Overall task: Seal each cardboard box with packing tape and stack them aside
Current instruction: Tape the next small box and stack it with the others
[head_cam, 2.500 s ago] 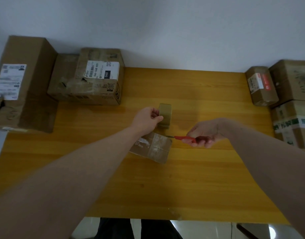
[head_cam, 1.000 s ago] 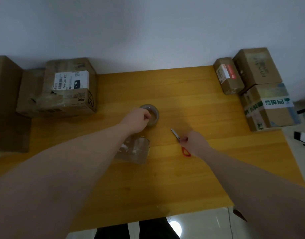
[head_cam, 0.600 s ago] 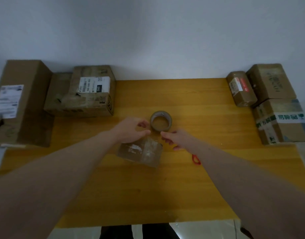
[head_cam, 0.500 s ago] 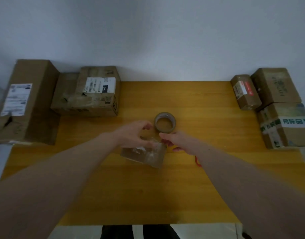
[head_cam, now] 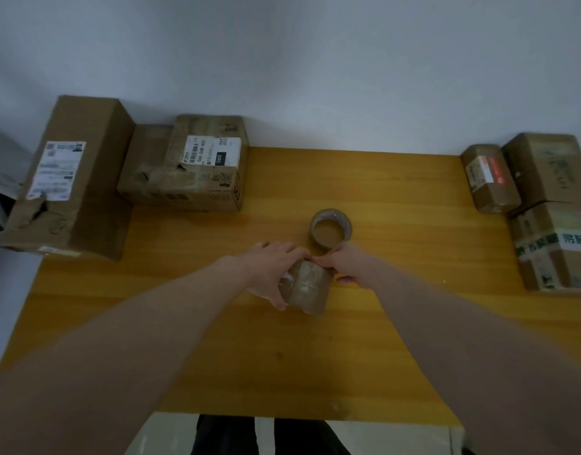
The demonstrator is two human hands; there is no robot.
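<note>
Hands meet at a small box [head_cam: 307, 285] in the middle of the wooden table [head_cam: 397, 192]. The left hand [head_cam: 271, 269] grips the left side of the small box, with the thumb on the near side and the fingers curled over the top. The right hand [head_cam: 343, 262] pinches the far top edge of the same box with its fingertips. Shiny tape already covers the top of this box. The tape roll [head_cam: 331, 228] lies flat on the table just beyond the hands, not touching them. On the far left, a tall box [head_cam: 69, 178] stands beside a labelled box [head_cam: 200, 165]. On the far right, three more boxes [head_cam: 545, 192] sit close together, and one has green printed tape on it.
</note>
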